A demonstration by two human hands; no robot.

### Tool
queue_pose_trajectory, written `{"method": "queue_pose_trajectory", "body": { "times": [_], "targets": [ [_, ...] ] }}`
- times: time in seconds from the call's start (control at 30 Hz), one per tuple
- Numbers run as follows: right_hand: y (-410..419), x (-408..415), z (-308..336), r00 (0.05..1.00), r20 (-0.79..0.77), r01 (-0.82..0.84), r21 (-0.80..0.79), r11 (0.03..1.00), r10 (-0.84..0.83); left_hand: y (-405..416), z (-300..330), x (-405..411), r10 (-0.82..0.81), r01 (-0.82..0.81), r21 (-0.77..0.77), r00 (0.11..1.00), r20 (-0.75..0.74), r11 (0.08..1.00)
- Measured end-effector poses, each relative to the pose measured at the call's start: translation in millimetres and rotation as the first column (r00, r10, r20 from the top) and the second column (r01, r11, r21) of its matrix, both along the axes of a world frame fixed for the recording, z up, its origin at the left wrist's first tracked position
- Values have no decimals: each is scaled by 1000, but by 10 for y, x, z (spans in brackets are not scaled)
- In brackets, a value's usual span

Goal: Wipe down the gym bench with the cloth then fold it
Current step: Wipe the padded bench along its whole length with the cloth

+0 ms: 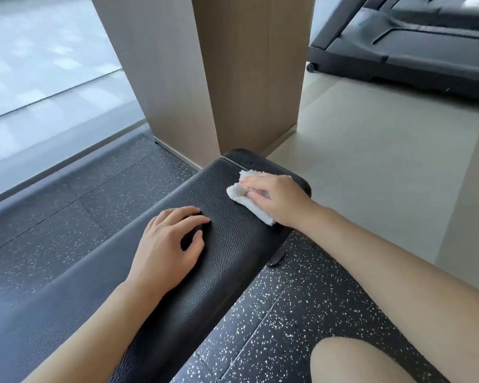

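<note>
Clearly the wiping step is in hand, not the folding. Largest in view is the long black padded gym bench with grained leather-like upholstery [227, 244], running from the near left to the far middle, where its rounded end stops just beside a tall beige wood-grain pillar [205, 78]. Under it lies dark rubber flooring flecked with white [274, 313], giving way on the right to pale smooth floor; a black treadmill [412, 45] stands well apart at the far right. On the bench, the left hand [169, 247] rests on the pad near its middle, fingers loosely bent with the tips touching the upholstery, holding nothing; it looks to be steadying. The right hand [277, 200] lies flat over a small white terry cloth [246, 199], fingers fairly straight, pressing it to the pad at the far end toward the right edge. The cloth is bunched in loose layers, part of it showing beyond the fingers and part under the palm. By my reading only the far end is being worked, so the next move calls for drawing the cloth along the pad toward the near end with even pressure, and shifting the left hand clear of its path. No container of any kind shows anywhere in view.
</note>
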State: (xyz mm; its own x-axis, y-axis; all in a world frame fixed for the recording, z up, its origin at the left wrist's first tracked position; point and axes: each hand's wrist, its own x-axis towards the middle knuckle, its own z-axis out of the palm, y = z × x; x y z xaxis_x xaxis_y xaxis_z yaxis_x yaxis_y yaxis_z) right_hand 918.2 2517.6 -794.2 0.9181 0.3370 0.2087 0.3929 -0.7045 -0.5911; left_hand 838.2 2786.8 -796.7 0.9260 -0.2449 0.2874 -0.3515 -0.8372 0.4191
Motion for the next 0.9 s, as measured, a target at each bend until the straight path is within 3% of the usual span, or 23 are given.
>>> {"method": "queue_pose_trajectory", "body": {
  "times": [0.13,0.27,0.47,0.57,0.73,0.9],
  "targets": [
    [489,710,161,996,-47,70,-144,987,-77,-15,10,-10,30,-30,-41,1000,6,999],
    [659,730,182,995,-30,88,-220,972,-97,-3,2,10,28,-28,-55,1000,9,998],
    [184,-397,1,999,-38,-24,26,999,25,-1,0,25,37,-36,-92,999,17,995],
    [-96,-778,-86,998,-6,-61,46,997,62,-81,-3,72,25,-25,-85,1000,-6,996],
    [-186,-218,-7,998,-33,59,48,997,-58,-406,-31,65,-58,57,-46,998,-18,997],
    [75,752,54,989,-69,125,-77,989,-130,-474,-93,124,-34,34,-52,999,3,998]
  ]
}}
